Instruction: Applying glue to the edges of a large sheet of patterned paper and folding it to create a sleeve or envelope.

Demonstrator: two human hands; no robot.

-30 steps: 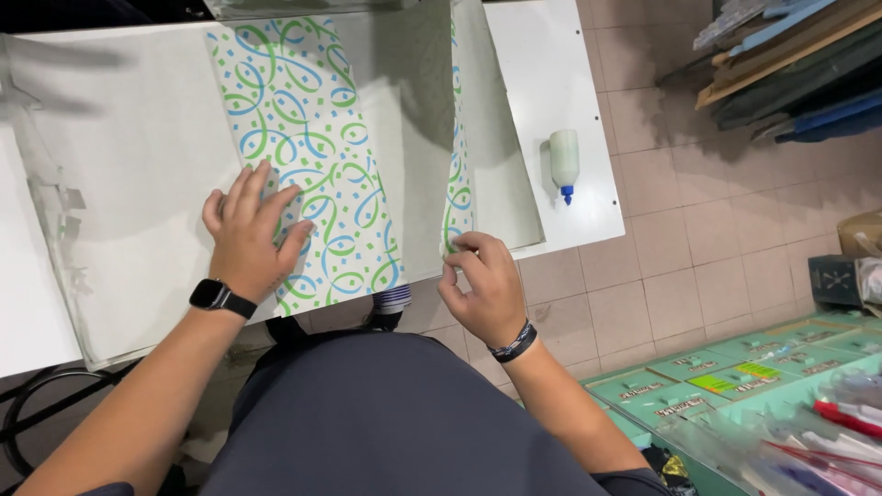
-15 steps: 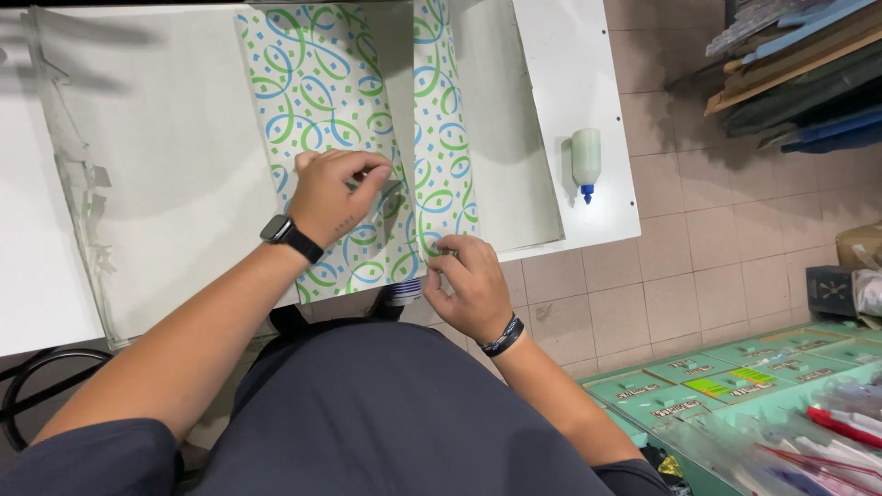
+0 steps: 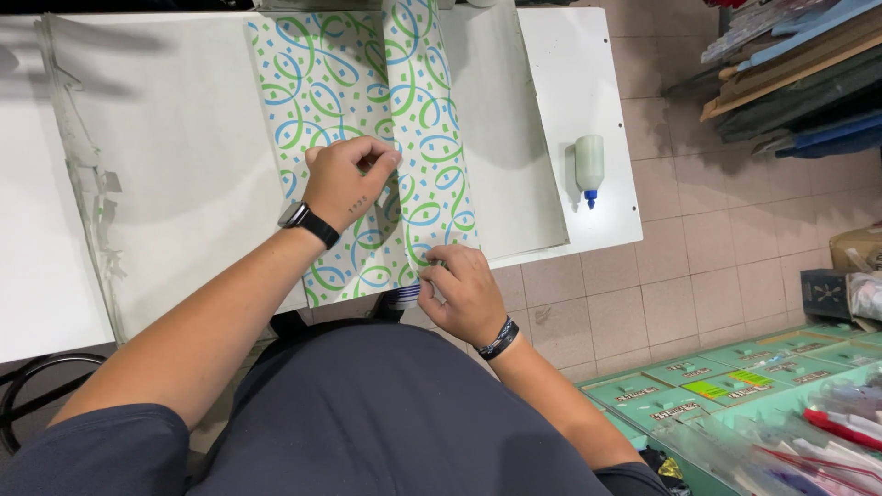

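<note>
Hands [image 3: 347, 179] [image 3: 464, 289] pinch patterned paper [image 3: 322, 83], glue btl [image 3: 589, 167] nearby.

White wrapping paper [image 3: 349, 101] with green and blue swirls, white table [image 3: 588, 73], white glue bottle [image 3: 589, 165] with blue tip

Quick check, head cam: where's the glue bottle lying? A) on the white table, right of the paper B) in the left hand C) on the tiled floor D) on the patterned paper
A: the glue bottle lies on the white table, right of the patterned paper, clear of both hands.
</note>
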